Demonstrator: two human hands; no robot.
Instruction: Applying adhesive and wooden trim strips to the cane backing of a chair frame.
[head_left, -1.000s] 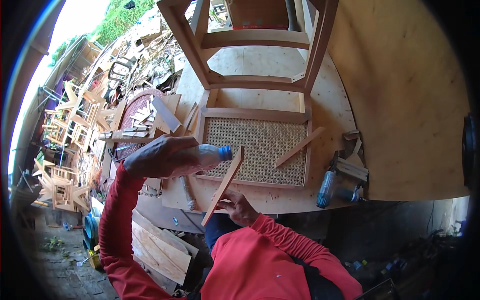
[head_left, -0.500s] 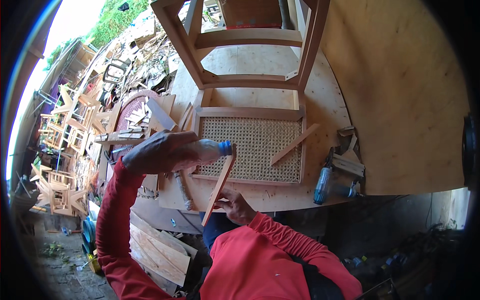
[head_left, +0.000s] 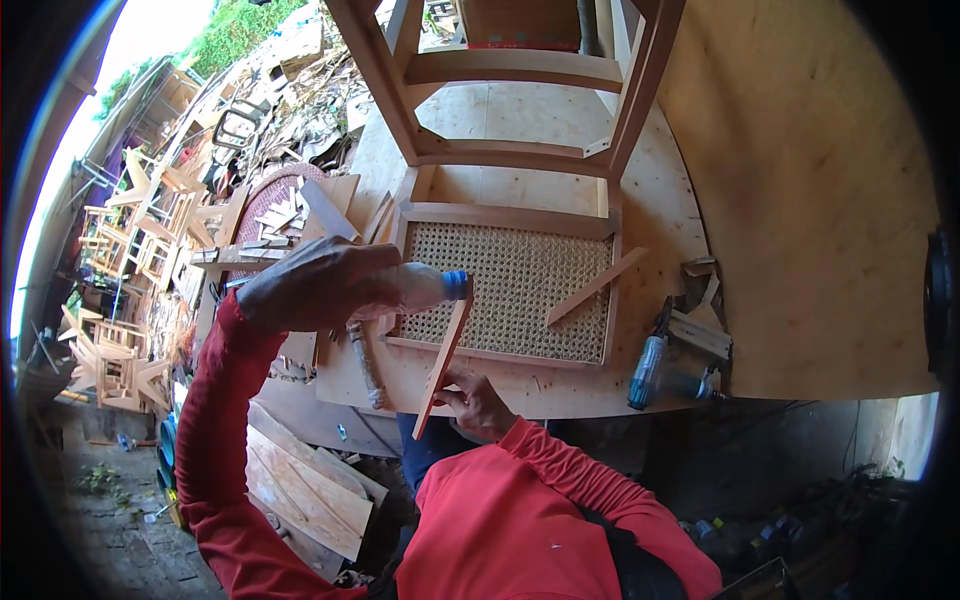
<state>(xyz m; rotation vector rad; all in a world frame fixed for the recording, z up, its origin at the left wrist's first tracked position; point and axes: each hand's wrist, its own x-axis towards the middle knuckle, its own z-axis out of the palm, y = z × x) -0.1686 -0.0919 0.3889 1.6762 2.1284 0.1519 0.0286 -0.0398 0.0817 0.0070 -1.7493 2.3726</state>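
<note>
My left hand (head_left: 318,282) grips a clear plastic bottle (head_left: 425,288) lying sideways in the air, its blue cap at the upper end of a narrow wooden strip (head_left: 441,365); whether they touch I cannot tell. My right hand (head_left: 478,405) is closed on that strip lower down, holding it on a slant. Beyond both hands stands a wooden chair frame (head_left: 515,152) with a woven cane panel (head_left: 508,275) laid flat at the front. A second strip (head_left: 590,290) rests diagonally on the panel's right part.
The chair is on a plywood surface (head_left: 660,200). Teal-bodied tools (head_left: 650,375) and offcuts (head_left: 695,335) lie at its right, a long cylindrical piece (head_left: 368,370) at left. Cut pieces (head_left: 285,210) are piled left. A plywood panel (head_left: 800,200) fills the right side; stacked chair frames (head_left: 115,365) stand far left.
My left hand and the bottle have risen, most in the last half second. The strip in my right hand has shifted slightly and its lower end is higher.
</note>
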